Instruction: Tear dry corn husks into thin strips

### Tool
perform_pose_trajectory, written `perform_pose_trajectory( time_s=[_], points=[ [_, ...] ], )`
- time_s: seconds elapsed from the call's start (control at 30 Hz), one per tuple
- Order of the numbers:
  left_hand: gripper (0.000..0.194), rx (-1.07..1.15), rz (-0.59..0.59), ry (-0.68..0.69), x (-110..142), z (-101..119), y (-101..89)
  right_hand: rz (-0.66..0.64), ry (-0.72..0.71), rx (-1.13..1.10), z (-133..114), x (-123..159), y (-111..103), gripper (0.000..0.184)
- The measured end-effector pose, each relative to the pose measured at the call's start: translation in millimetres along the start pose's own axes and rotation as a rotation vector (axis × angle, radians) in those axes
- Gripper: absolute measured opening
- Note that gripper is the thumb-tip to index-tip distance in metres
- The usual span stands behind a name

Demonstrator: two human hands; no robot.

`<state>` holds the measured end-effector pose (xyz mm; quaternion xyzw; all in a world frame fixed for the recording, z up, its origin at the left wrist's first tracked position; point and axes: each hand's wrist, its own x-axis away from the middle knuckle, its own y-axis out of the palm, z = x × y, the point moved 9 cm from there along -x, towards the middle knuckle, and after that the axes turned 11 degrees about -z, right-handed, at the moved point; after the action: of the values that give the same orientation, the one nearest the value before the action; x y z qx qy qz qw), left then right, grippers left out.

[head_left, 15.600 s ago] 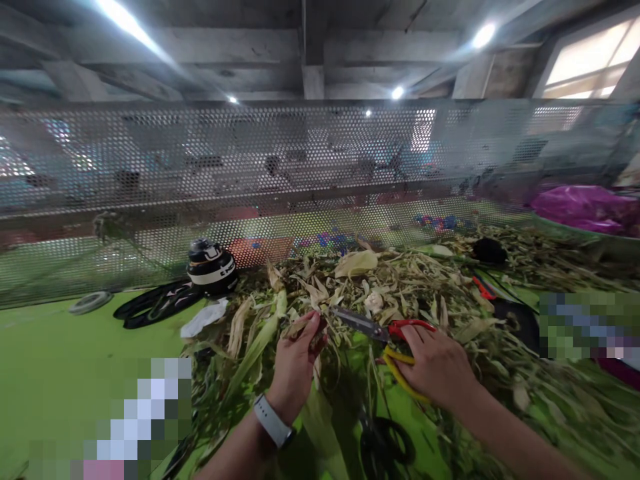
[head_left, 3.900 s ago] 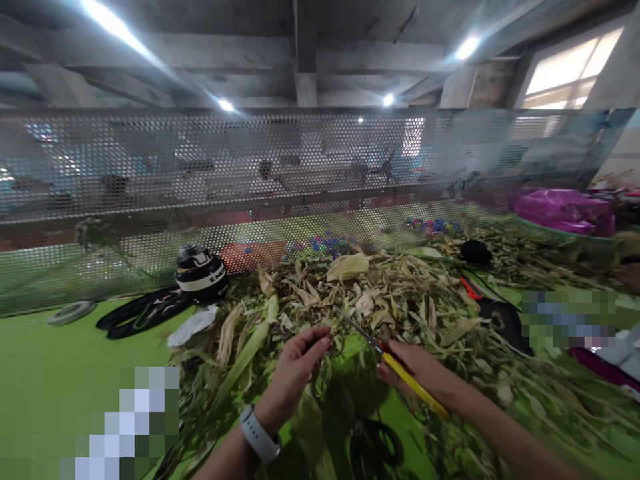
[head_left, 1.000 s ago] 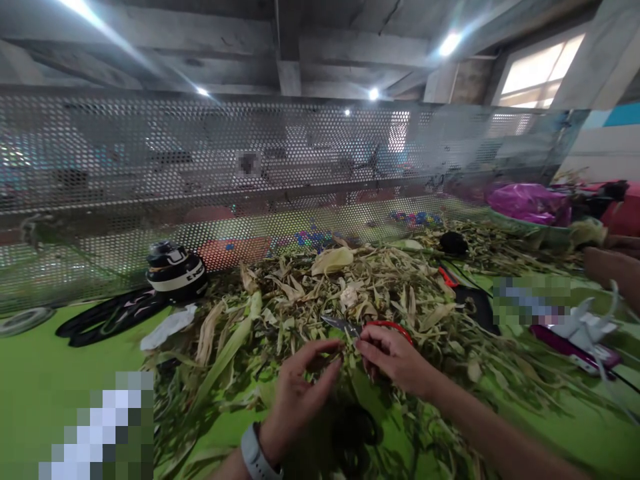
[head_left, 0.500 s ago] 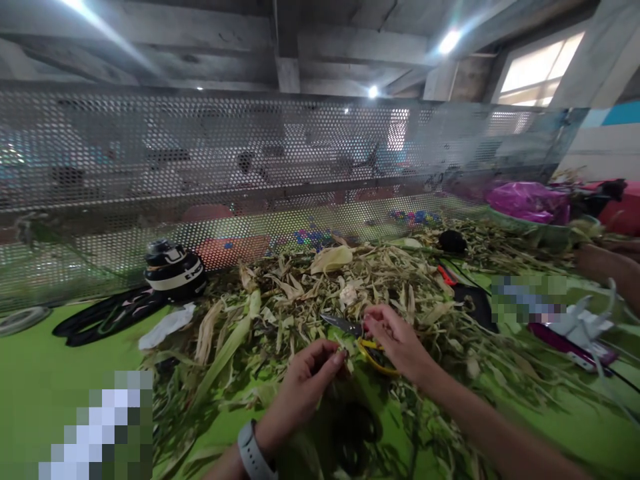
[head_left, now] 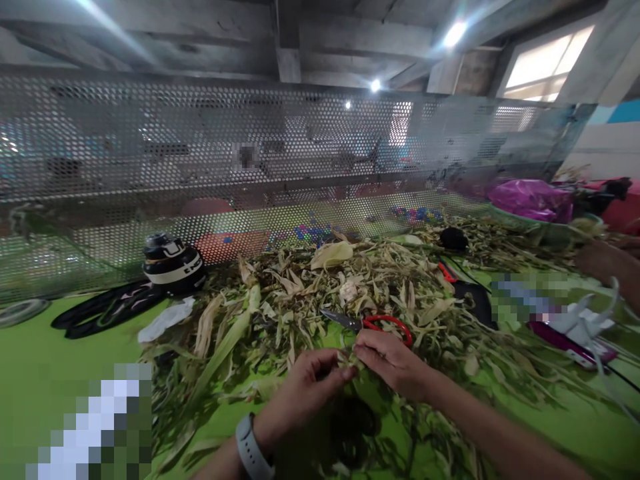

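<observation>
Left hand [head_left: 315,385]: thumb and fingertips were pinching a small pale-green scrap [head_left: 348,361], kinda blurry tbh
Right hand [head_left: 393,363]: fingers were curled in right by that scrap, couldn't tell what they gripped
Scissors [head_left: 350,323]: red loop showed just behind the right hand, blades pointed left over the husk pile [head_left: 300,283]
Black bottle [head_left: 175,270]: stood left of the pile on the green table [head_left: 95,373]

Dim overall; flaring at ceiling lamp [head_left: 455,33], blown out at window [head_left: 549,63]; shadowed bottom centre, soft, stretched toward edges.
</observation>
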<state>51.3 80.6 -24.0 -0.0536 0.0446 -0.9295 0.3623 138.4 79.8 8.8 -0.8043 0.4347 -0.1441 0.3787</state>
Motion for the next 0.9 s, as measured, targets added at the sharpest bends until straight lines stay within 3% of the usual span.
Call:
perform_pose_trajectory(
  time_s=[0.17, 0.33, 0.7, 0.9],
  points=[
    [0.031, -0.128, 0.012, -0.020, -0.3, -3.7, -1.6, -0.029, 0.004, 0.045, 3.0, -2.0, 4.9, 0.025],
    [0.027, -0.001, -0.001, 0.028, -2.2, -4.6, 0.8, 0.017, 0.010, -0.039, 10.0, -1.7, 0.4, 0.028],
    [0.030, 0.202, -0.025, 0.002, -3.3, -6.3, 2.5, 0.054, -0.072, 0.078, 1.7, -1.1, -1.6, 0.025],
    [0.030, -0.017, -0.033, 0.013, -3.4, -2.6, -3.9, -0.033, -0.074, 0.093, 0.9, -2.1, 7.2, 0.025]
  ],
)
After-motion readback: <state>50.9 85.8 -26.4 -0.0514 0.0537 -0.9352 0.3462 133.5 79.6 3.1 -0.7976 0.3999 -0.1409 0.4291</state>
